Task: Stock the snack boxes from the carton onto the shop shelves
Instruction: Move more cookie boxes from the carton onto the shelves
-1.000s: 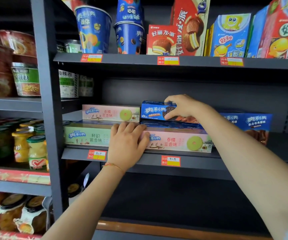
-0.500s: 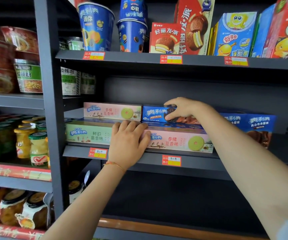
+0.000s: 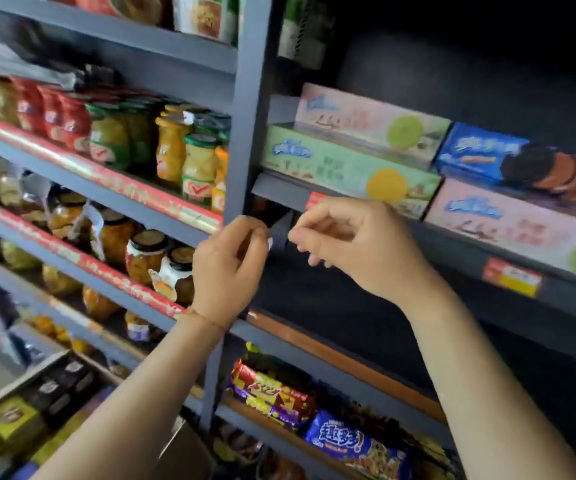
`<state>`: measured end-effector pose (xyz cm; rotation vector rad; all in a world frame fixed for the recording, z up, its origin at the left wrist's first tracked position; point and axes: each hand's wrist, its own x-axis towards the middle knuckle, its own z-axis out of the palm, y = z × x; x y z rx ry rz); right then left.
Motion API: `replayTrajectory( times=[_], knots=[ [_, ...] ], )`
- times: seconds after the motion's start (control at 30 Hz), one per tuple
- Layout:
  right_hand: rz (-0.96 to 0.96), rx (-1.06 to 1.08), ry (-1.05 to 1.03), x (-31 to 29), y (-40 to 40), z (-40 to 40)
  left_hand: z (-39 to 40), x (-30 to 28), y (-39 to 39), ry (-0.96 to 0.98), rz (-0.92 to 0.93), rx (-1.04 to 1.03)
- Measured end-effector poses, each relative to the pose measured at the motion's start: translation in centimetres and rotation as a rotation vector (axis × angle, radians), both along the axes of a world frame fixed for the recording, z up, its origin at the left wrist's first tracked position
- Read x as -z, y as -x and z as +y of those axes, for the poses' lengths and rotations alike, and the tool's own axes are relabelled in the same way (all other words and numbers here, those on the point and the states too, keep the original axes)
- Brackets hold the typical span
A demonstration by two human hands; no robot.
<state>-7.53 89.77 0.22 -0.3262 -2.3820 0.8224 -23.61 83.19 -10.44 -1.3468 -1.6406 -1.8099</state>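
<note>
Several long snack boxes lie on the dark shelf (image 3: 452, 251): a green box (image 3: 342, 168) at the front left, a pink box (image 3: 366, 116) behind it, a blue box (image 3: 480, 155) and another pink box (image 3: 508, 220) to the right. My left hand (image 3: 225, 268) and my right hand (image 3: 355, 247) hang just below the shelf's front edge, close together, with fingers curled and nothing in them. Neither hand touches a box. The carton is out of view.
A grey upright post (image 3: 245, 116) divides the unit. Left of it stand rows of glass jars (image 3: 172, 150) on red-edged shelves. Below my hands lie wrapped biscuit packets (image 3: 272, 393). A red and yellow price tag (image 3: 511, 277) sticks to the shelf edge.
Both hands have let go of the boxes and pulled back below the shelf edge. The view has swung down and to the left.
</note>
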Motion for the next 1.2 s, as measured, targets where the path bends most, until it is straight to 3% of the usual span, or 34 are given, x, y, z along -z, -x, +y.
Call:
replayTrajectory(
  times=[0.13,0.3,0.4,0.5,0.73,0.87,1.03,1.2],
  knots=[
    [-0.231,-0.052,0.220,12.9,9.7,-0.8,-5.1,12.7,8.1,0.465,-0.255,-0.162],
    [-0.591,-0.063,0.339,33.1,18.8,-3.8,-15.5,30.3,13.7,0.990,-0.513,-0.318],
    [-0.842,-0.130,0.353,43.9,21.5,-7.3,-21.5,37.9,14.4,1.199,-0.610,-0.308],
    [-1.003,-0.159,0.367,51.8,23.1,-10.6,-25.6,43.1,15.0,1.281,-0.531,-0.297],
    [-1.311,-0.217,0.091,62.4,26.8,-15.8,-29.7,50.5,15.5,1.394,-0.275,-0.355],
    [-1.472,-0.168,-0.138,65.5,28.3,-18.4,-29.6,51.3,15.5,1.317,-0.307,-0.364],
    [-1.377,-0.113,-0.393,66.8,28.4,-20.4,-29.7,51.3,15.4,1.279,-0.318,-0.376],
    [-1.294,-0.133,-0.414,66.8,27.7,-21.3,-29.5,51.4,15.2,1.265,-0.303,-0.395]
  ],
)
